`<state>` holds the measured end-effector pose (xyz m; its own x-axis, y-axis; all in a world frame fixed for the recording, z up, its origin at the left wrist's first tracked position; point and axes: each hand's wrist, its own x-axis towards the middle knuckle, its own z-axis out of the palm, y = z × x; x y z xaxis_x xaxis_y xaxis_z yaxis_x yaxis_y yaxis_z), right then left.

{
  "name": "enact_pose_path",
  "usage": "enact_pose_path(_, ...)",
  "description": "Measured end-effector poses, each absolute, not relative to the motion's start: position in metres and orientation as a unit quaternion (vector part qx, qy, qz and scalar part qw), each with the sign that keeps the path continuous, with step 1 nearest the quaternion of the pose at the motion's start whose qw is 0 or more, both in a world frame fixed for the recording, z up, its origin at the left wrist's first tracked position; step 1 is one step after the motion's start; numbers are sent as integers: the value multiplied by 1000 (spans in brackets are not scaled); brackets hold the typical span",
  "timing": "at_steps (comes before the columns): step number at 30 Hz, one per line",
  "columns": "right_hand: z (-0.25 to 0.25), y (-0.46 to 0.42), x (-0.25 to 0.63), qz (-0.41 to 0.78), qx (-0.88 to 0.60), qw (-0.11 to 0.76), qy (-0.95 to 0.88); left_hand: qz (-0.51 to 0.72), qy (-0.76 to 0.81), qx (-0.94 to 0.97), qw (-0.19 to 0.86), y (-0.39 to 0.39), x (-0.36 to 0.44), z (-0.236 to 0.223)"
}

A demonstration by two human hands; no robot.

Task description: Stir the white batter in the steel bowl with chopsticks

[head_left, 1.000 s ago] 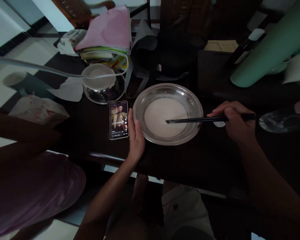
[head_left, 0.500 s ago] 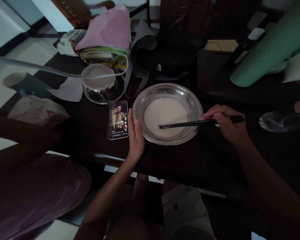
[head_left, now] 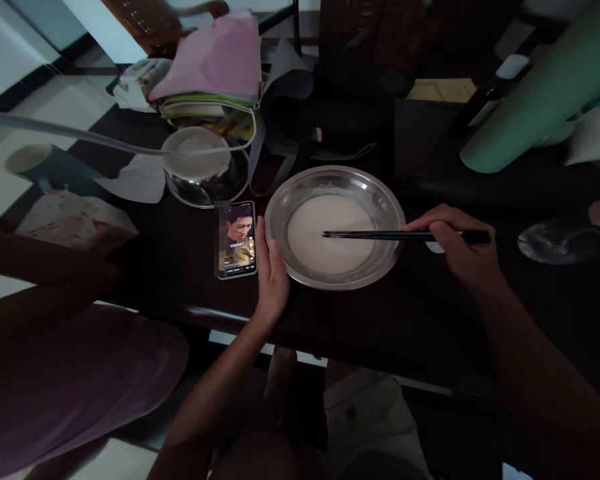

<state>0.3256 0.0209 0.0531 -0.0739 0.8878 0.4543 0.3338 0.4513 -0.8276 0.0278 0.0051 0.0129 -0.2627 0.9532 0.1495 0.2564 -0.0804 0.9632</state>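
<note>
A wide metal bowl holding a whitish, milky liquid stands on the dark table. At its left side my left hand steadies it, the thumb by the rim and the fingers along the outer wall. My right hand, closed around a pair of black chopsticks, is just beyond the bowl's right rim. The chopsticks lie nearly level across the bowl, and their tips are at the liquid near its middle. A phone with a video on its screen lies beside my left fingers.
An upturned metal bowl sits behind the phone, near a white cable and a pile with a pink cover. A green cylinder is at right. Another person's pink clothing is at left.
The chopstick tips have shifted slightly away from me and to the right within the liquid. My left hand still holds the bowl's side. The phone picture has changed.
</note>
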Motion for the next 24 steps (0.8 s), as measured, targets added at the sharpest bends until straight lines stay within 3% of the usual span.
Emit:
enact_pose_path(4, 53, 21, 326, 302, -428, 552, -649, 538, 583, 509, 332, 6, 27, 11)
enact_pose_path(9, 55, 20, 323, 280, -437, 499, -694, 531, 589, 511, 331, 5, 27, 12)
enact_pose_path(14, 54, 21, 325, 291, -442, 544, -651, 531, 589, 509, 334, 5, 28, 14)
enact_pose_path(20, 55, 21, 323, 258, -441, 495, -703, 539, 584, 504, 338, 5, 28, 14)
enact_pose_path(24, 52, 22, 326, 262, -464, 545, -648, 535, 589, 505, 336, 5, 28, 14)
